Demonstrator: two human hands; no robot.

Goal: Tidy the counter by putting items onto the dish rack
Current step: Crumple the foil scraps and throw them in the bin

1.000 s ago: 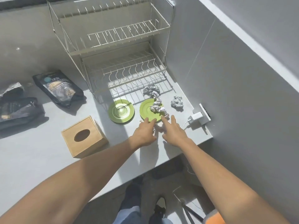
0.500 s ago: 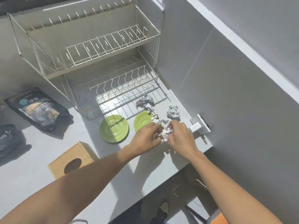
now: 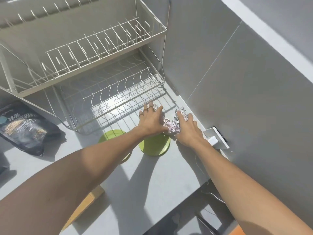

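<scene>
My left hand lies palm down with its fingers spread, fingertips on a crumpled foil piece at the front edge of the white two-tier wire dish rack. Beside it my right hand is stretched out flat, with its fingers over a foil ball. A clump of crumpled foil sits wedged between the two hands. Just below them is a green plate. A second green plate lies to its left, partly hidden by my left forearm. Both rack tiers hold nothing.
A black printed bag lies at the left of the grey counter. A wooden tissue box shows under my left arm. A wall socket with a white plug sits right of my right hand, on the grey wall.
Both hands moved forward from the counter's front toward the rack and opened out flat over the foil. The view moved closer to the rack.
</scene>
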